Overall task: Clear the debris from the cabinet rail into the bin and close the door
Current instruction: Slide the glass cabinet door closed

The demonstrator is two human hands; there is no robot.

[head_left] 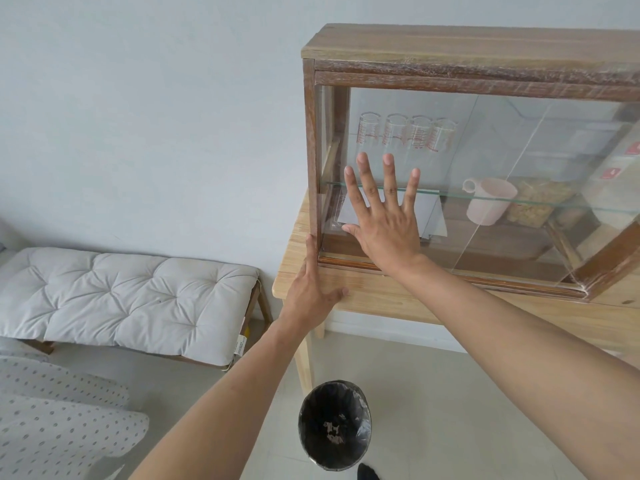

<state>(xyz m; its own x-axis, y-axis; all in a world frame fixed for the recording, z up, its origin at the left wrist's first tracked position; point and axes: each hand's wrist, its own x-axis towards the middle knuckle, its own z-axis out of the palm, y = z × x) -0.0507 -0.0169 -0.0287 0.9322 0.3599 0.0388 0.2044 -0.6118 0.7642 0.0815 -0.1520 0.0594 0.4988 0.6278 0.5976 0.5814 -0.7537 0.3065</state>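
Note:
A wooden cabinet [450, 46] with sliding glass doors stands on a light wooden table [381, 299]. My right hand [384, 216] lies flat with spread fingers against the left glass door [450, 133], which reaches the left frame. My left hand [311, 292] rests against the cabinet's lower left corner post, thumb on the table edge, holding nothing. The bottom rail [467, 275] runs along the cabinet's front. On the floor below stands a round bin [334, 424] with a black liner and a few pale scraps inside.
Inside the cabinet are several measuring glasses [405, 133], a pink cup [488, 202], a jar [533, 202] and white paper [429, 209] under the glass shelf. A padded white bench [121, 296] stands at the left, a dotted cushion [59, 417] at lower left.

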